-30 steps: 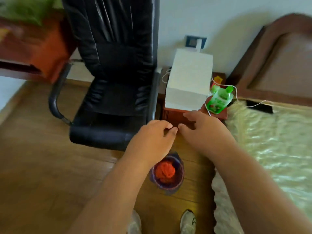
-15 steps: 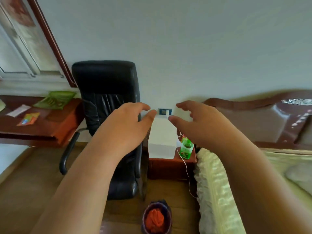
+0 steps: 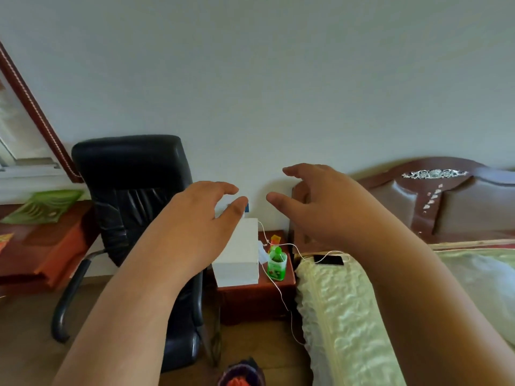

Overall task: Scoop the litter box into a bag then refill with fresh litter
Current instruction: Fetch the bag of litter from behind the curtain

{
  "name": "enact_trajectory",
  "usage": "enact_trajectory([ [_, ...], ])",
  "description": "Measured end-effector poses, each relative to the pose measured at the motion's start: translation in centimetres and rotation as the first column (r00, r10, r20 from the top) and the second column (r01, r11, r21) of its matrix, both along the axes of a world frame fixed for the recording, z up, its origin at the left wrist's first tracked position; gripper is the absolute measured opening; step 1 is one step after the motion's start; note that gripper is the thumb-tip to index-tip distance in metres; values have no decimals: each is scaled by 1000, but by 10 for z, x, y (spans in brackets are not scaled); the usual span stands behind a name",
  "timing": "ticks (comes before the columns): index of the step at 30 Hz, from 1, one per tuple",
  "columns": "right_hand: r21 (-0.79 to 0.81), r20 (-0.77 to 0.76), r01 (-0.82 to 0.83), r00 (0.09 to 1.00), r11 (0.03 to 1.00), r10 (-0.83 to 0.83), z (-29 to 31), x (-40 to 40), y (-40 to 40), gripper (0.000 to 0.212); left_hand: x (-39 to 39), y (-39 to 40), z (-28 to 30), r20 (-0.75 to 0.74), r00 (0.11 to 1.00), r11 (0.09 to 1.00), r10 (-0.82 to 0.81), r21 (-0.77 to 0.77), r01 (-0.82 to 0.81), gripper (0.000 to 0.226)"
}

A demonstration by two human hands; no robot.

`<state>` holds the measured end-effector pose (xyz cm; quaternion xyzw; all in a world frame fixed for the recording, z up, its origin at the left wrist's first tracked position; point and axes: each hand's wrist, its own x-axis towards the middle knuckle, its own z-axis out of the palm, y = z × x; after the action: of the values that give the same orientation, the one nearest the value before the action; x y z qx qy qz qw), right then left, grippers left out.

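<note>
Up comes the view again: compared with the frame 0.5 s back, more bare wall fills the top, and the small bin (image 3: 242,375) on the floor slides almost off the bottom edge. Both hands keep their raised pose, a touch farther apart now.

Left hand (image 3: 195,227) hangs in the air in front of the black office chair (image 3: 131,207), fingers loosely curved, thumb out, holding nothing. Right hand (image 3: 323,207) mirrors it, fingers spread and relaxed, empty too. The 2 thumbs point at each other across a gap, not touching.

Down at the bottom edge, that bin is the only container in sight: dark purple rim, something red-orange bunched inside, standing on the wooden floor between the chair base and the bed (image 3: 348,316). Only its top shows, so whether it belongs to the litter job I cannot tell. No litter box, scoop or bag is identifiable from this angle.

Between the hands and below them, a white box (image 3: 239,260) sits on a reddish bedside cabinet (image 3: 256,302), with a green bottle (image 3: 276,263) just beside it. A white cable (image 3: 281,296) trails off the cabinet and another runs to a dark phone (image 3: 328,259) lying on the bed's edge. At far left, a wooden desk (image 3: 41,246) carries a green packet (image 3: 41,207).
</note>
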<state>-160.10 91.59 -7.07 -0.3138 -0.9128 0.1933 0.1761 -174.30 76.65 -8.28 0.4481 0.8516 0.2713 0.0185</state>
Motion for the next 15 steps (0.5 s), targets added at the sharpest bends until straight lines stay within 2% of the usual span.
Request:
enact_trajectory([
  [7,12,52,167,985,986,-167,-9,18,2,59,-11,31,-10,30,985,984,-170,-52,172,47],
  [11,16,122,270,955,963,-270,-4,19,-10,43,-33,46,-15,30,952,949,-306,-65,307,46],
  [13,25,156,313,937,949,-313,-5,16,-19,43,-45,52,-18,32,927,925,-373,-69,374,45],
  [15,-12,102,412,907,911,-408,-11,14,-26,48,-53,58,-20,29,900,897,-435,-66,436,43],
])
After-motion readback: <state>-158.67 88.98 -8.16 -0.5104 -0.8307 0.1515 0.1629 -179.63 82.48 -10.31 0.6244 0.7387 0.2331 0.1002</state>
